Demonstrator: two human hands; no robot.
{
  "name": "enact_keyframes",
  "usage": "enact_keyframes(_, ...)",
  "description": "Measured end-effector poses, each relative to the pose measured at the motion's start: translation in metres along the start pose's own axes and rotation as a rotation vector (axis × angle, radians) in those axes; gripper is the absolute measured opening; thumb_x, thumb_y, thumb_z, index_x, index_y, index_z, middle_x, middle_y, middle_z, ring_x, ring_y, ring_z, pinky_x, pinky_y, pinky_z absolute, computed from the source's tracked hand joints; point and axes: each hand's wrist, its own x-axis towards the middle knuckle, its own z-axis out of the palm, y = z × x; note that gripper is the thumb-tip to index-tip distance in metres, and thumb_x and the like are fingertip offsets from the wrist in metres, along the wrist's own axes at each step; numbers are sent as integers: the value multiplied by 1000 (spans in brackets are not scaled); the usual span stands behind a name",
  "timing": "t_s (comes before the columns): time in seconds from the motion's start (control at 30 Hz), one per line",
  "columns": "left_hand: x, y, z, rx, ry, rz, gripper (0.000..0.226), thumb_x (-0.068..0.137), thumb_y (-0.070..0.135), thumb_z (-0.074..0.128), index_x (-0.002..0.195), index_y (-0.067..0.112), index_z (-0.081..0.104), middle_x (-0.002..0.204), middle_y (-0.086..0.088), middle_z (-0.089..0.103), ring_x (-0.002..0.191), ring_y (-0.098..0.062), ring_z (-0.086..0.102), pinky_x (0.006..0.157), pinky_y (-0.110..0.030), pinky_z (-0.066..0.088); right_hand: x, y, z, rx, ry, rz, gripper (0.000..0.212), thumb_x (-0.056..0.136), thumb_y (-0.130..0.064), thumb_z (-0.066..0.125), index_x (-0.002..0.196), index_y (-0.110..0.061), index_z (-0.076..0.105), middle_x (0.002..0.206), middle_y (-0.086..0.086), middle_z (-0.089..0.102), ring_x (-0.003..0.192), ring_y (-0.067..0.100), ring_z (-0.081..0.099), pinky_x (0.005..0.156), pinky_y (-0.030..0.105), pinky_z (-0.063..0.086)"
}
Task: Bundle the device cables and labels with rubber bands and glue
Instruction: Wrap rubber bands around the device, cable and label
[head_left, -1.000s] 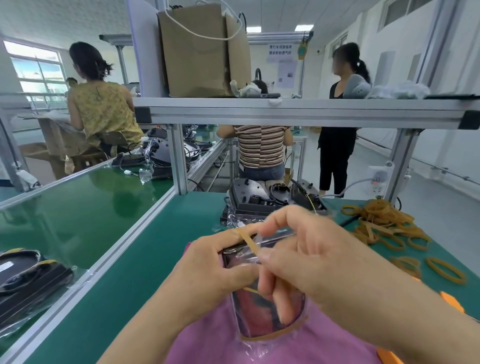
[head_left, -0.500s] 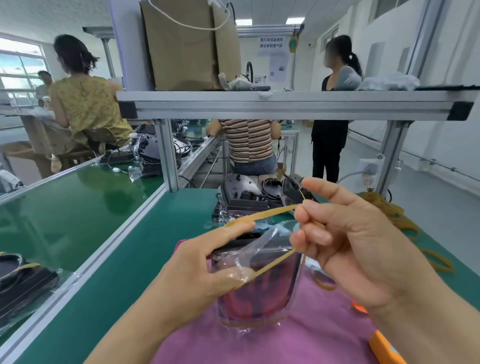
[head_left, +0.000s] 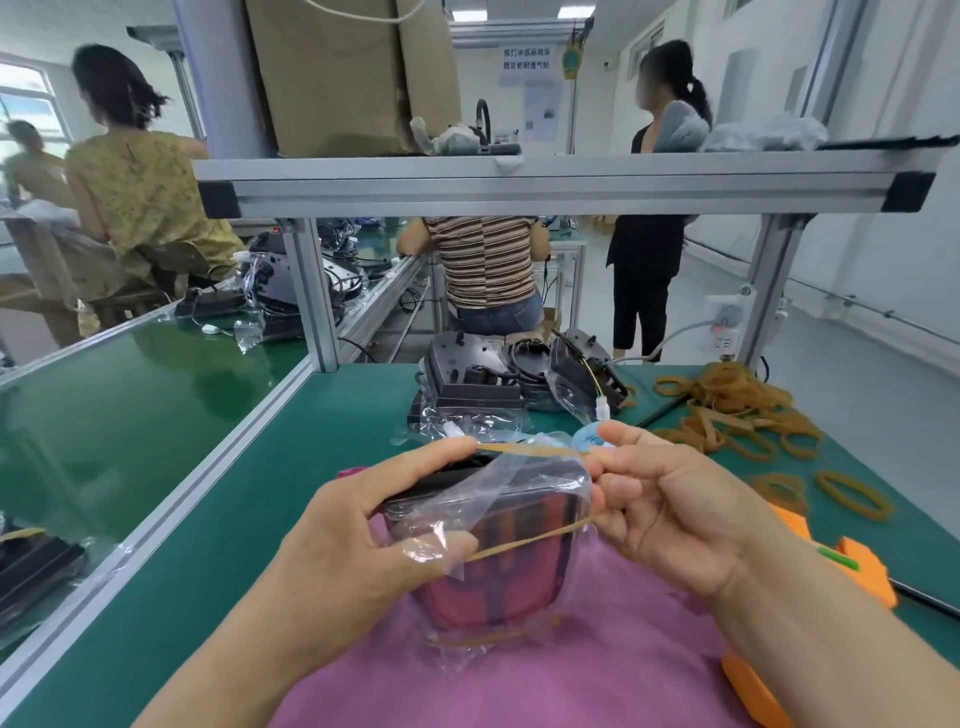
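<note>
Over the pink cloth (head_left: 597, 680) at the near edge of the green bench mat (head_left: 234, 499), I see the left hand (head_left: 363, 530) curled round a dark, flat device (head_left: 519, 582) with a reddish face, wrapped in a clear, crinkled plastic bag (head_left: 498, 483). Its forefinger lies along the top edge and its thumb presses the front through the film. A tan rubber band (head_left: 535, 539) is stretched taut into two thin strands between that forefinger and thumb and the right hand (head_left: 675, 509), whose fingertips pinch its far end just beside the device's right edge. A second band (head_left: 488, 639) circles the bag's lower part. Well apart on the right lies a loose pile of flat tan bands (head_left: 737, 410), with orange pieces (head_left: 865, 569) nearer. Behind, black moulded units (head_left: 467, 369) sit in clear film beside coiled cables.
</note>
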Motion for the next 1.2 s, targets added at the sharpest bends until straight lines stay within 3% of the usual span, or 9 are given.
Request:
enact_keyframes(0.3, 12, 6, 14, 43, -31, 13, 66, 68, 14, 79, 120, 52, 64, 116, 26, 69, 107, 6, 64, 83, -6, 47, 3, -1, -25, -418, 105, -15, 32, 83, 20, 44, 99, -5, 55, 56, 8, 58, 38, 10, 50, 39, 21, 48)
enact_keyframes(0.47, 24, -2, 7, -35, 27, -59, 61, 62, 22, 83, 116, 46, 68, 117, 12, 71, 105, -5, 68, 87, -15, 52, -6, -4, -6, -663, 84, -210, 22, 88, 13, 55, 74, -4, 57, 50, 8, 55, 32, 9, 47, 32, 15, 35)
enact_keyframes(0.57, 30, -6, 3, -60, 48, -96, 59, 61, 22, 82, 117, 39, 69, 113, 7, 73, 101, -11, 70, 86, -23, 56, -7, -4, 3, -1124, 133, -434, 33, 89, -3, 57, 58, -12, 58, 53, 1, 61, 41, 4, 47, 39, 15, 33)
enact_keyframes(0.67, 32, -9, 4, -55, 42, -108, 59, 63, 22, 82, 120, 32, 67, 112, 7, 73, 101, -12, 70, 85, -22, 56, -8, 0, 8, -1527, 205, -707, 31, 92, -13, 55, 63, -5, 53, 58, 7, 59, 53, 15, 50, 51, 30, 37)
enact_keyframes(0.8, 30, -10, 6, -39, 32, -98, 52, 68, 21, 82, 114, 41, 69, 108, 13, 74, 98, -4, 70, 78, -13, 52, -9, 2, 15, -1666, 233, -852, 21, 93, -14, 55, 76, -8, 65, 68, 1, 62, 71, 20, 57, 69, 40, 46)
enact_keyframes(0.93, 33, -8, 5, -33, 6, -114, 52, 71, 21, 82, 108, 55, 66, 107, 18, 73, 98, -1, 69, 79, -12, 52, -12, -9, 19, -1800, 129, -728, 11, 89, -15, 55, 85, -14, 66, 72, 0, 64, 69, 12, 56, 66, 29, 43)
enact_keyframes(1.07, 32, -14, 6, -134, 14, -168, 59, 64, 21, 85, 119, 35, 67, 112, 9, 73, 105, -10, 69, 92, -28, 56, -7, -24, 18, -1702, -41, -340, 23, 80, -26, 66, 98, -34, 53, 87, -15, 66, 70, -2, 62, 59, 14, 49)
enact_keyframes(1.13, 28, -19, 8, -221, 29, -199, 66, 64, 12, 84, 126, 25, 64, 116, 4, 73, 109, -14, 69, 95, -31, 55, 1, -28, 13, -1528, -24, -319, 21, 83, -30, 73, 95, -39, 57, 91, -16, 65, 77, 4, 69, 72, 25, 59)
enact_keyframes(1.2, 24, -23, 12, -310, 43, -221, 68, 66, 1, 85, 127, 19, 62, 115, 0, 73, 106, -17, 70, 89, -29, 57, 9, -33, 8, -1297, -53, -280, 8, 87, -21, 72, 93, -27, 70, 90, -3, 73, 75, 9, 72, 73, 35, 62)
